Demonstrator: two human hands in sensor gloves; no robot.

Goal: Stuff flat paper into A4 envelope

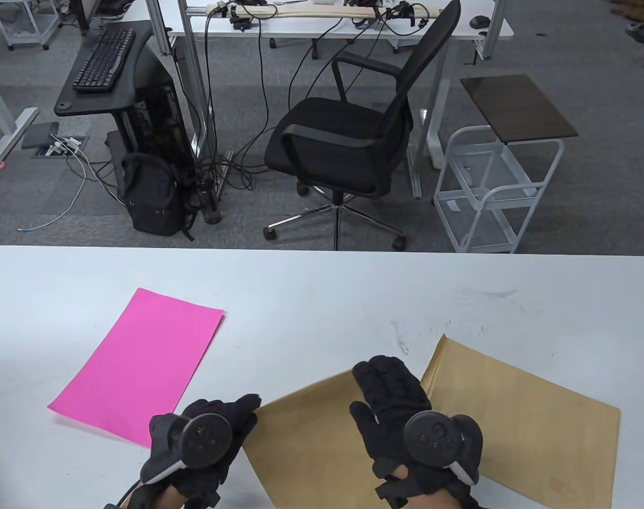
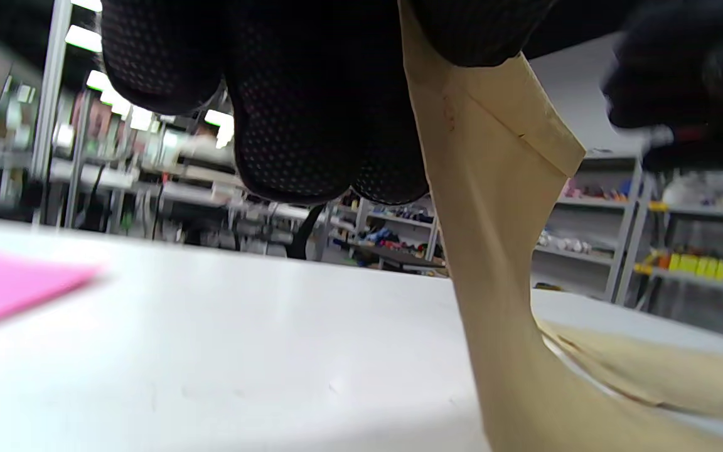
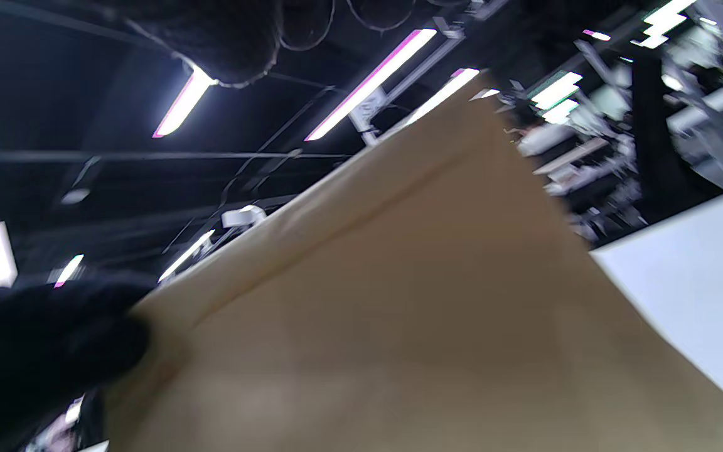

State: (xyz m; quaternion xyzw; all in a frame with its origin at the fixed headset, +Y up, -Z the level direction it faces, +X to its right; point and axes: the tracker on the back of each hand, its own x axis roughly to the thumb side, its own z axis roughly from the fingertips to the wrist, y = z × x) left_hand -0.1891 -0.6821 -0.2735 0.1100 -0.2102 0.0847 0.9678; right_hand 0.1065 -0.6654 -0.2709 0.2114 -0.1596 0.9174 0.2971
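A brown A4 envelope (image 1: 518, 424) lies at the table's front right, its left end raised off the surface. My left hand (image 1: 250, 407) pinches that raised left corner; in the left wrist view my fingers (image 2: 311, 125) hold the envelope (image 2: 499, 251) up by its flap edge. My right hand (image 1: 372, 383) lies on the envelope's middle with its fingers bent over the far edge. The envelope (image 3: 430, 314) fills the right wrist view. A pink sheet of paper (image 1: 136, 366) lies flat to the left, apart from both hands; it also shows in the left wrist view (image 2: 10, 282).
The white table (image 1: 322, 297) stretches across the view. Behind its far edge stand a black office chair (image 1: 348, 138), a white trolley (image 1: 497, 185) and a black backpack (image 1: 152, 196).
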